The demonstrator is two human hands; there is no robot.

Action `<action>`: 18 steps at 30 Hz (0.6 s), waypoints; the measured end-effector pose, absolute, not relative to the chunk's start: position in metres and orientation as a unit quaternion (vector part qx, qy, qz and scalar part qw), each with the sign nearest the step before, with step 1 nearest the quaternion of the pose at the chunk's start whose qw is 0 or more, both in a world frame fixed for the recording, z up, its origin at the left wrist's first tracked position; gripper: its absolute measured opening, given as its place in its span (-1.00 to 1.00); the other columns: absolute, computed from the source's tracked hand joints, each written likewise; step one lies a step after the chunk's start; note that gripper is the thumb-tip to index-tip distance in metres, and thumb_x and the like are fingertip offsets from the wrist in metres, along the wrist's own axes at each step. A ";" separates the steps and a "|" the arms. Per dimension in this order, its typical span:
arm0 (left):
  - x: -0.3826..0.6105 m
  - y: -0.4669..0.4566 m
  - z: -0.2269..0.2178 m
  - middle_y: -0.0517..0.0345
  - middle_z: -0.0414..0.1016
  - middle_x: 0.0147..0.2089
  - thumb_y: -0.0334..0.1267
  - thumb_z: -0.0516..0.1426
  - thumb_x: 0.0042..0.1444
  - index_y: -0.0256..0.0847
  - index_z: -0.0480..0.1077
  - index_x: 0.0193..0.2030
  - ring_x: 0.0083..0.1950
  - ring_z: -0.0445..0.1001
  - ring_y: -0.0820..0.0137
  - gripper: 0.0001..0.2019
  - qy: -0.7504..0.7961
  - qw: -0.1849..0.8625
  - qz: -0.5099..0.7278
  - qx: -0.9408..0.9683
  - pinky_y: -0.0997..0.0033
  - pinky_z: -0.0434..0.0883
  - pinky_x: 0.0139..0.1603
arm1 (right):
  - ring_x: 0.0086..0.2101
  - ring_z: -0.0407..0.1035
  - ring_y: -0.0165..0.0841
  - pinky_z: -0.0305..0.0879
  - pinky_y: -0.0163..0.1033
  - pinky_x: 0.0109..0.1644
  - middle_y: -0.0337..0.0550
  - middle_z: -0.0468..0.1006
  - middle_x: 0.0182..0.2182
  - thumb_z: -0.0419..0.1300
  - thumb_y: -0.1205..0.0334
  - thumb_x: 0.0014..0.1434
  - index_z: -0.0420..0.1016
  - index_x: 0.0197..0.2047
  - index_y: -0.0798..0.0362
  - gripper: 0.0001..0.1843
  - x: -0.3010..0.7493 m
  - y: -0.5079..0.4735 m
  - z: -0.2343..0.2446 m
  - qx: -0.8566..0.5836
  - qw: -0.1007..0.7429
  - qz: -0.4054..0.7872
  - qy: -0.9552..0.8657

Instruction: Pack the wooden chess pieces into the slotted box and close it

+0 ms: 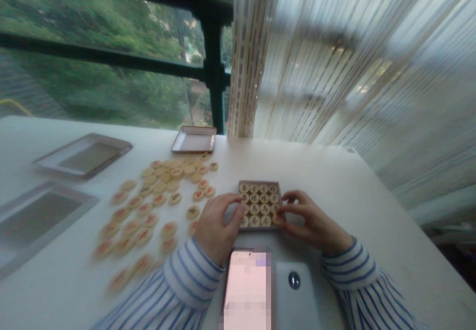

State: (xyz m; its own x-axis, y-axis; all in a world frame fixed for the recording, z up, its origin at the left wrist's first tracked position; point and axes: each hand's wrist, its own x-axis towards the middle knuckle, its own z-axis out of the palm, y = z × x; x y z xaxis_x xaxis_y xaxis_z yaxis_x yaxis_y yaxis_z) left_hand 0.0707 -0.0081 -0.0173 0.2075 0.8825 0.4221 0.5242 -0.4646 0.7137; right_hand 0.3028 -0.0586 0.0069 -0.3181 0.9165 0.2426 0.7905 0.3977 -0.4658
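Note:
A small shallow box (259,228) stands in front of me, filled with rows of round wooden Chinese chess pieces, mostly marked in black. My left hand (219,225) grips its left edge, with thumb and forefinger over the rim by the pieces. At the lower right corner, my right hand (307,218) pinches a red-marked Chinese chess piece (277,218) between thumb and fingers. To the left, many loose Chinese chess pieces (159,199) lie scattered on the white table, some with red characters, some black, some blank side up.
An open box lid or tray (194,151) lies at the table's far edge. Two larger trays (87,173) are at the left. Close to me rest a lit phone (247,290) and a pale device with a dark oval (297,300). A string curtain (247,72) hangs behind the table.

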 end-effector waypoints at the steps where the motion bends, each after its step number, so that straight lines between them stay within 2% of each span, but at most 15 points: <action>1: 0.071 -0.008 -0.017 0.05 0.52 -0.17 -0.16 0.07 0.07 -0.20 0.44 -0.23 -0.09 0.44 0.28 -0.78 0.470 0.213 0.418 0.748 0.22 0.39 -0.07 | -0.13 0.28 -0.28 0.28 -0.09 -0.05 -0.05 0.35 -0.12 0.22 0.13 0.06 0.51 -0.16 -0.06 -0.75 0.303 -0.059 0.007 -0.532 0.239 0.131 -0.802; 18: 0.071 -0.009 -0.016 0.06 0.52 -0.17 -0.17 0.07 0.06 -0.19 0.44 -0.24 -0.09 0.44 0.28 -0.79 0.470 0.217 0.419 0.746 0.23 0.40 -0.09 | -0.11 0.26 -0.26 0.26 -0.08 -0.04 -0.05 0.33 -0.10 0.21 0.15 0.06 0.49 -0.14 -0.06 -0.74 0.304 -0.059 0.009 -0.533 0.225 0.139 -0.804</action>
State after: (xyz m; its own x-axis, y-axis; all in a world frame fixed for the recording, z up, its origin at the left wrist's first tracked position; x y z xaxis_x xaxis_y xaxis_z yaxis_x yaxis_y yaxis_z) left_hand 0.0713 -0.0090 -0.0157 0.2070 0.8828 0.4217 0.5196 -0.4645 0.7171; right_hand 0.3037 -0.0589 0.0085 -0.3303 0.9195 0.2130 0.7949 0.3927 -0.4625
